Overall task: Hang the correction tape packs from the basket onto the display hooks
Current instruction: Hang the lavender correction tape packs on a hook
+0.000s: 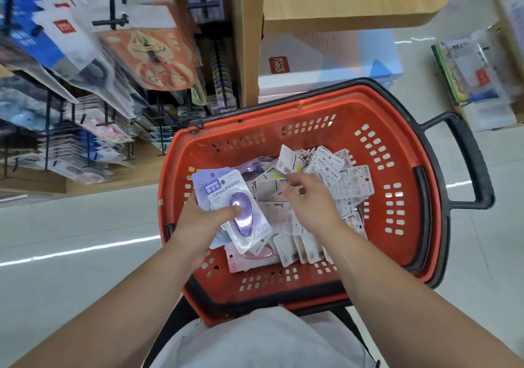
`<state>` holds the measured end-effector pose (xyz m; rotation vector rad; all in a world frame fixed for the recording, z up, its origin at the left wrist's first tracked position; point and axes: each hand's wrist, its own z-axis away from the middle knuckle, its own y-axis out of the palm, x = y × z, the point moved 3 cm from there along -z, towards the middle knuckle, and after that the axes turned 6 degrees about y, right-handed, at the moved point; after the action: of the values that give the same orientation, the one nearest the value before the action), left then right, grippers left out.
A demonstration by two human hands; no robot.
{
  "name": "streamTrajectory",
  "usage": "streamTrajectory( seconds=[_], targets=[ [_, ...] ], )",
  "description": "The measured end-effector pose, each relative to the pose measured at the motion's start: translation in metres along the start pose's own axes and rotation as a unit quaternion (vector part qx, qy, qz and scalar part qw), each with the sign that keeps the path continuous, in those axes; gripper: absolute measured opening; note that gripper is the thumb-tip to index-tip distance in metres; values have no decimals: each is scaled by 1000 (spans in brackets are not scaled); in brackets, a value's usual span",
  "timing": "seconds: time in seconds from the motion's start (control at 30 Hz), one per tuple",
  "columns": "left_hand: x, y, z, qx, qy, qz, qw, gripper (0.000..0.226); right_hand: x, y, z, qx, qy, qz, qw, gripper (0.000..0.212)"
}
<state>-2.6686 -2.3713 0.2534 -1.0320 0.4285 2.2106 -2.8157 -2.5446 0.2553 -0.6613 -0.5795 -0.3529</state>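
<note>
Head view: the left hand (198, 220) has its grip closed on a small stack of purple correction tape packs (226, 203), thumb across the blister, above the red basket (312, 104). The right hand (309, 197) pinches another pack (287, 160) by its edge over the loose pile. That thin pinch may slip, and the fanned stack could slide apart before reaching the display hooks (110, 23).

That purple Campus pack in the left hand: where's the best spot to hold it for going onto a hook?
Probably the lower half of the purple Campus pack, from below, as the left hand grips it, thumb on the blister. The hang hole is at the top edge, so that end is left clear.
</note>
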Motion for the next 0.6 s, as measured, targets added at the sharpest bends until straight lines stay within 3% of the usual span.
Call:
streamTrajectory(
  seconds=[0.07,0.13,0.23,0.3,0.37,0.47,0.53,0.6],
  targets=[
    [1,-7,-4,-24,4,-24,999,46,-20,-15,-16,-72,26,106,991,36],
    [2,-15,-7,-42,14,-39,998,52,-33,-17,-21,-44,41,154,986,42],
    [0,-27,-6,-63,36,-42,996,60,-31,-12,-18,-74,-69,223,970,46],
    [-2,-32,-4,-66,44,-43,996,65,-26,-2,-15,-37,-118,309,943,51],
    [-3,-36,-1,-63,52,-46,996,64,-28,10,-15,16,-101,404,909,62],
    [-7,-40,3,-68,56,-44,995,69,-25,25,-13,15,-112,451,885,67],
    [-10,-44,6,-76,52,-37,995,67,-21,38,-14,12,-130,463,876,63],
    [-13,-49,9,-81,44,-32,995,64,-15,45,-16,4,-136,468,873,45]
  ],
)
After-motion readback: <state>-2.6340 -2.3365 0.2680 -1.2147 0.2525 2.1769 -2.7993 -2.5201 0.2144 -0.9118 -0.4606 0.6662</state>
